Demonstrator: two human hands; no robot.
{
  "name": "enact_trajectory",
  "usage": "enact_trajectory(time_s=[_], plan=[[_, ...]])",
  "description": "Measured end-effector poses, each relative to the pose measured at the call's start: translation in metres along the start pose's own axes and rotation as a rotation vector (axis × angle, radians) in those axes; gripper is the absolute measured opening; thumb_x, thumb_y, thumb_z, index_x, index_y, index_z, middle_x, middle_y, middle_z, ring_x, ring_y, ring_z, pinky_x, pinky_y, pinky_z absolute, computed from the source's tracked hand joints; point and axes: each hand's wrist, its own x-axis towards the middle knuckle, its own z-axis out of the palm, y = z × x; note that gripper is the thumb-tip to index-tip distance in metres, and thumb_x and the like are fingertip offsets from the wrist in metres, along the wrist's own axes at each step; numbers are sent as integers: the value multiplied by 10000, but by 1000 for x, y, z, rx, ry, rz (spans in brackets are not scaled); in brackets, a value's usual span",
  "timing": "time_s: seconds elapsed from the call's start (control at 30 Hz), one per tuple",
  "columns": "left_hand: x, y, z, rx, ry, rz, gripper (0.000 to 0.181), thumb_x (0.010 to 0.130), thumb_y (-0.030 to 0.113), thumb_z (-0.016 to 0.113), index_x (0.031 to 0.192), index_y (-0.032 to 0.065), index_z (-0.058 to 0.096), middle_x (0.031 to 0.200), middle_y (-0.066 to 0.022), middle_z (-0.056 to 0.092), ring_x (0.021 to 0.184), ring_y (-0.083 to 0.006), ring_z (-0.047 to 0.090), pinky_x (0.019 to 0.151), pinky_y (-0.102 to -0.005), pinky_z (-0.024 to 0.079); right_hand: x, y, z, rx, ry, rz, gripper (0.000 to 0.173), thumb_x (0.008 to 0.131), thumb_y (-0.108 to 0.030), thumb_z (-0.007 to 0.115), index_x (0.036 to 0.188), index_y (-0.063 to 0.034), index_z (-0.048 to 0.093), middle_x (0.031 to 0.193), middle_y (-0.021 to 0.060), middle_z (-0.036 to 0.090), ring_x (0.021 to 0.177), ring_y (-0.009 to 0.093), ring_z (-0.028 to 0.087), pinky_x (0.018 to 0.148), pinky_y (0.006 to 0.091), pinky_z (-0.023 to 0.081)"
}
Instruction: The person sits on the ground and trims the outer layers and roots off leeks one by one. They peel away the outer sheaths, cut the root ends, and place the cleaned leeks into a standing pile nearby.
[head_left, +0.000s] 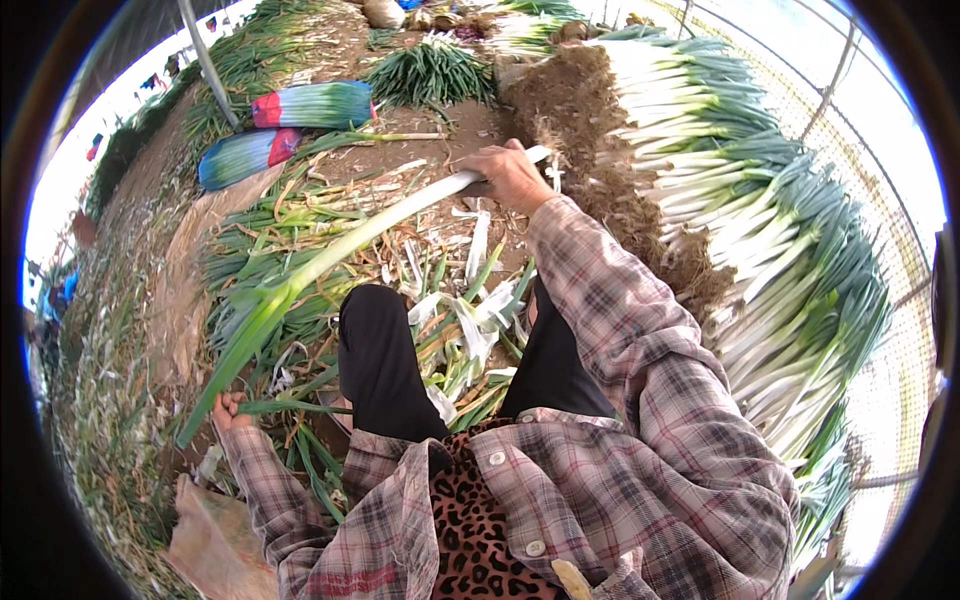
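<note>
My right hand (506, 176) grips a long Welsh onion (367, 232) by its white shank, close to the roots. From there the stalk slants down to the left, and its green leaves (255, 341) end beside my left hand (231, 412). Between the fingers of my left hand is a loose green leaf (292, 407), which points right toward my knee. A small dark edge shows under my right palm; I cannot tell what it is. Peeled white and green leaf scraps (476, 322) lie on the ground between my knees.
A long stack of Welsh onions (720, 187), roots inward, lines the right side. Two wrapped bundles (315, 103) (244, 159) lie at the upper left by a metal pole (208, 67). A leafy green pile (431, 75) sits ahead. Plastic sheeting (217, 536) lies at lower left.
</note>
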Motion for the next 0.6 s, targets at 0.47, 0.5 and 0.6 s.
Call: enact_trajectory(time_s=[0.47,0.5,0.6], plan=[[-81,-18,85,1054,-88,333,395,745,95,511,1126,37,428,1085,-103,484,1018,-228,436,904,-351,302,41,-35,12,19,351,121,248,611,-332,649,740,-139,561,649,41,566,654,221,552,597,391,354],[-112,-60,133,1021,-221,222,416,742,89,523,1139,32,411,1097,-112,478,990,-236,459,902,-361,304,43,-45,11,19,325,119,243,617,-281,655,748,-104,552,649,46,542,649,237,543,548,356,384],[-124,-161,200,746,-670,-76,427,767,44,491,1175,31,367,1152,-94,432,833,-188,540,744,-286,443,57,-79,13,114,365,140,238,605,-301,653,701,-115,540,598,55,526,605,241,539,549,369,387]])
